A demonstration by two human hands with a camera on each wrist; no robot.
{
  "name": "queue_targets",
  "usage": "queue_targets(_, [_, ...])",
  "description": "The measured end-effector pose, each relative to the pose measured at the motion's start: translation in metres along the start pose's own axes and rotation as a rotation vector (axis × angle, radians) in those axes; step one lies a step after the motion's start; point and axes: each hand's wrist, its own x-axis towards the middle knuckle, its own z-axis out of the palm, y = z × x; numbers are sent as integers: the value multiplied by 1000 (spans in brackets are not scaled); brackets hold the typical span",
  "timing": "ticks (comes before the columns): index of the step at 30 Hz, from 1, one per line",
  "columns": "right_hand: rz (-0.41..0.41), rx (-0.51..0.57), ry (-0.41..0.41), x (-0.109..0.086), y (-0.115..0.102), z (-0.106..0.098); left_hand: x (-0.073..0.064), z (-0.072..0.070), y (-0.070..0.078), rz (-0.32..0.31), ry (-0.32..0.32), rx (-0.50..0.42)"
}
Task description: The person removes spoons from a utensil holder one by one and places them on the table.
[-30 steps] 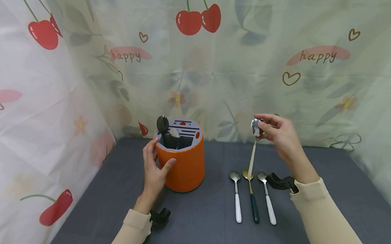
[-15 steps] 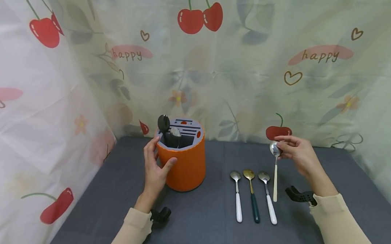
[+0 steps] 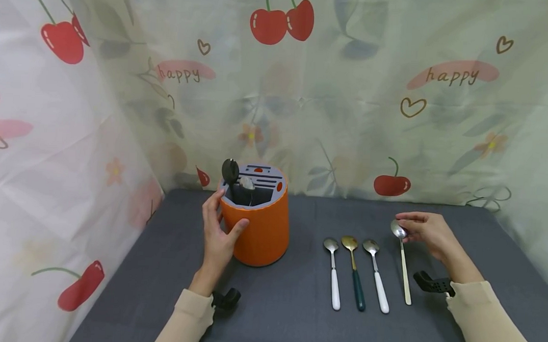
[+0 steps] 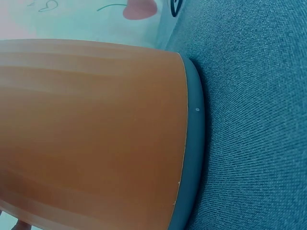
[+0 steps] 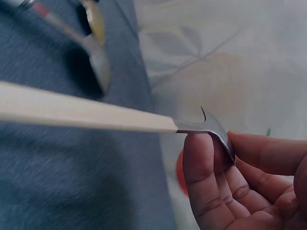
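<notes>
My left hand [image 3: 219, 240] grips the left side of an orange cylindrical utensil holder [image 3: 262, 237], thumb on the front and fingers near the rim. The holder's orange wall [image 4: 96, 129] fills much of the left wrist view. A dark spoon [image 3: 230, 171] and a silver spoon [image 3: 247, 183] stand bowl-up in its front compartment. My right hand [image 3: 429, 236] pinches the bowl of a cream-handled spoon [image 3: 404, 271] between thumb and fingers, its handle pointing toward me. In the right wrist view, the fingers [image 5: 201, 177] press against the bowl's side.
Left of the held spoon, a white-handled spoon [image 3: 335, 281], a green-handled gold spoon [image 3: 357, 284] and another white-handled spoon [image 3: 379, 285] lie in a row on the dark grey tablecloth [image 3: 290, 314]. A patterned curtain [image 3: 340, 118] hangs behind and to the left.
My right hand has carried the cream-handled spoon from above the gold spoon rightward, then down beside the row. My left hand has stayed on the holder.
</notes>
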Motion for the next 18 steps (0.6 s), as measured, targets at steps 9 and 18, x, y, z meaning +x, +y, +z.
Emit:
queue_targets(9, [50,26,-56,5,22,3,1,-1,-1,-1,-2,2])
queue_targets(18, [156,79,-159,7,31,3,1,-1,2,-5,-3,9])
